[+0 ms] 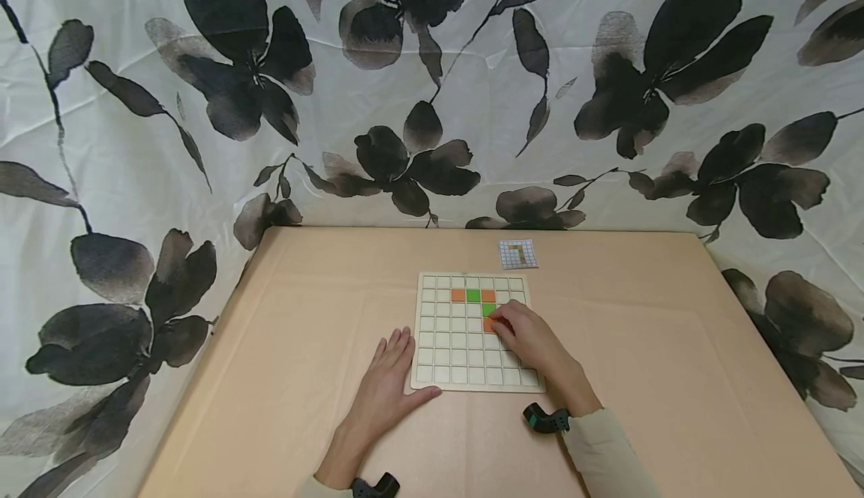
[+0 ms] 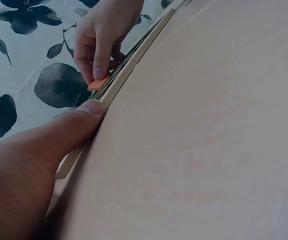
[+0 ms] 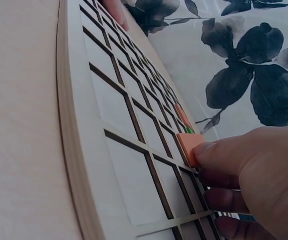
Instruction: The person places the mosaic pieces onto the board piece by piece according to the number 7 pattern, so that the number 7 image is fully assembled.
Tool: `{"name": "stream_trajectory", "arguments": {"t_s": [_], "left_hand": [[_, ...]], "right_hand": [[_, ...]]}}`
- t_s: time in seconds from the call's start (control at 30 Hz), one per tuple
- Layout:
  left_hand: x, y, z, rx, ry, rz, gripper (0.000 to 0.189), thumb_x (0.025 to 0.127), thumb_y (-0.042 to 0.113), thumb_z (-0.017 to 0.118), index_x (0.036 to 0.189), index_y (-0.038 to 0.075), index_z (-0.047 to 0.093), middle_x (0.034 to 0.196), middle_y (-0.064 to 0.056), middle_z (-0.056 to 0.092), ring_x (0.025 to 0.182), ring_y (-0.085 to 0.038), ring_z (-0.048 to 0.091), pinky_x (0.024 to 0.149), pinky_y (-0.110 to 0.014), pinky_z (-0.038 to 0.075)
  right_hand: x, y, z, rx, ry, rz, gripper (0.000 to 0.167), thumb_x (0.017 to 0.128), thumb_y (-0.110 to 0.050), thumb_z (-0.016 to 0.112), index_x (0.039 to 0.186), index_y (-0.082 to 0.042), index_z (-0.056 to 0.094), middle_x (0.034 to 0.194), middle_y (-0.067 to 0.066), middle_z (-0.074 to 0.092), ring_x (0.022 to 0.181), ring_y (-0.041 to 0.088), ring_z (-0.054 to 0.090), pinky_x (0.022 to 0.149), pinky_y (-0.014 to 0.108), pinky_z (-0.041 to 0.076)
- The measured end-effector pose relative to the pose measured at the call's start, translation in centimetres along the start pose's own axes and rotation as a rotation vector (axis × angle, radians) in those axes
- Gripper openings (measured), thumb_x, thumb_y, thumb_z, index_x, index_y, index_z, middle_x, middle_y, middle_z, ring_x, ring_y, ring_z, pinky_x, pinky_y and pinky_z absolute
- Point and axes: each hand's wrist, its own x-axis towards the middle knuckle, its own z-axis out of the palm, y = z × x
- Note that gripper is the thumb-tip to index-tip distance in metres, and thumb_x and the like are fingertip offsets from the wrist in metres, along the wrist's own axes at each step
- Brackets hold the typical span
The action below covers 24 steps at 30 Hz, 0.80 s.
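A pale wooden grid board (image 1: 442,374) lies before me. Its second row from the top carries an orange tile (image 1: 458,295), a green tile (image 1: 473,295) and another orange tile. Below the right one sits a second green tile (image 1: 487,308). My right hand (image 1: 536,340) pinches an orange square tile (image 3: 188,145) between thumb and fingers, over the cell under that green tile. In the right wrist view the tile is tilted, partly above the grid. With fingers extended, my left hand (image 1: 388,387) rests along the board's left edge, its thumb (image 2: 91,106) at the near edge.
Beyond the board, a small card (image 1: 517,255) printed with a coloured grid pattern lies on the light wooden table (image 1: 324,295). A white cloth with dark flowers (image 1: 418,93) hangs behind and beside the table. Both wrists wear black bands (image 1: 545,418).
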Motion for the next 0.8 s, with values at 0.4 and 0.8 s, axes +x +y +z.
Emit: {"name": "stream_trajectory", "arguments": {"t_s": [0.4,0.8], "left_hand": [[-0.09,0.06,-0.06,-0.004,-0.006,-0.004,0.101,0.083,0.069,0.066,0.15,-0.002,0.041,0.162,-0.016,0.033,0.154,-0.029,0.026,0.131,-0.042,0.017],[-0.12,-0.08,0.02,0.0,-0.007,-0.003,0.101,0.083,0.069,0.066,0.151,-0.002,0.041,0.162,-0.015,0.033,0.154,-0.029,0.026,0.131,-0.042,0.018]], "right_hand": [[-0.3,-0.02,0.03,-0.036,0.027,-0.058,0.019,0.092,-0.012,0.072,0.108,-0.005,0.078,0.089,-0.002,0.061,0.076,0.007,0.053,0.066,0.025,0.053],[-0.47,-0.08,0.1,-0.028,0.036,-0.079,0.019,0.09,-0.01,0.074,0.108,-0.005,0.079,0.09,-0.001,0.062,0.078,0.008,0.056,0.066,0.026,0.055]]}}
